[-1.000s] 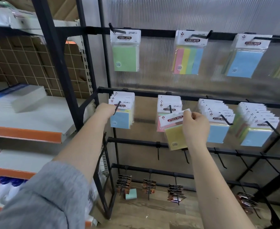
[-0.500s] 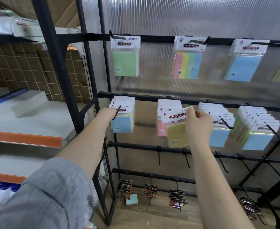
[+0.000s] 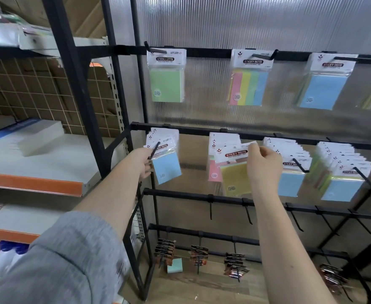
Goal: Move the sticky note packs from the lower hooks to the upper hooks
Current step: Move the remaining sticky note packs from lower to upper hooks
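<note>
My right hand (image 3: 264, 165) pinches the top of a yellow sticky note pack (image 3: 235, 176), held tilted in front of the second lower hook's stack (image 3: 218, 145). My left hand (image 3: 141, 161) grips a blue pack (image 3: 166, 166) at the tip of the first lower hook (image 3: 155, 150), the pack swung out at an angle. On the upper bar hang a green pack (image 3: 166, 84), a multicolour pack (image 3: 249, 86) and a blue pack (image 3: 323, 91), one per hook. Further stacks (image 3: 289, 159) fill the lower hooks to the right.
Bare black hooks (image 3: 248, 212) line the bar below the packs. Small dark items hang on the bottom bar (image 3: 198, 255), and a loose teal pad (image 3: 174, 265) lies on the wooden floor. A white and orange shelf (image 3: 37, 170) with a white box stands at the left.
The blue pack in my left hand has slid forward and swung out at the hook's tip. My right hand has stayed at the second hook with the yellow pack. The camera tilted up slightly.
</note>
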{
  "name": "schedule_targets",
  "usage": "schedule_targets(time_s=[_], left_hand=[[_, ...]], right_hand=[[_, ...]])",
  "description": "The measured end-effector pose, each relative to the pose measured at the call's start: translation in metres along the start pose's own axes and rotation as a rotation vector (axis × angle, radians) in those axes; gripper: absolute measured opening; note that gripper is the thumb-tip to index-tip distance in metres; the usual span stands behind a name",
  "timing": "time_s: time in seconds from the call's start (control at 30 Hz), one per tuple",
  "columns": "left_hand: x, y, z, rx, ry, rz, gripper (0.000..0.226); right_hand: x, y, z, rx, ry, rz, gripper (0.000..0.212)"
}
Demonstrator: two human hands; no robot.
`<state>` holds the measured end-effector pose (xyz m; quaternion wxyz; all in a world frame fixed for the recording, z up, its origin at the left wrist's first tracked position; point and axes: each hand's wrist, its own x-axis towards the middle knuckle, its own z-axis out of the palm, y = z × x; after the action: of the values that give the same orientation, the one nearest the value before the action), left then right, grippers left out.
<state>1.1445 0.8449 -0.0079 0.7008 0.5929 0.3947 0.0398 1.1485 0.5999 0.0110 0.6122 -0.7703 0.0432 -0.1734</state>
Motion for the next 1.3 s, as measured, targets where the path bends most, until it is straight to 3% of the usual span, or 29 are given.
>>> schedule_targets(time_s=[0.23,0.37,0.87,1.3], left_hand=[[-0.007,-0.001,-0.007,0.071,0.083,0.132,0.010],[0.001,-0.011,-0.021,0.205,0.156,0.179,0.018],[-0.104,-0.052,-0.030,0.512,0.391,0.518,0.026],[-0.159,-0.056,0.049,0.501,0.266,0.739,0.031]], right_hand=[[-0.006,-0.005,-0.007,0.030,-0.014,0.004,0.035],[-0.020,-0.011,-0.012,0.026,-0.036,0.003,0.042],[-0.058,-0.009,-0.065,0.161,-0.058,-0.041,0.046],[-0.038,0.005,-0.158,0.250,0.159,-0.052,0.032]])
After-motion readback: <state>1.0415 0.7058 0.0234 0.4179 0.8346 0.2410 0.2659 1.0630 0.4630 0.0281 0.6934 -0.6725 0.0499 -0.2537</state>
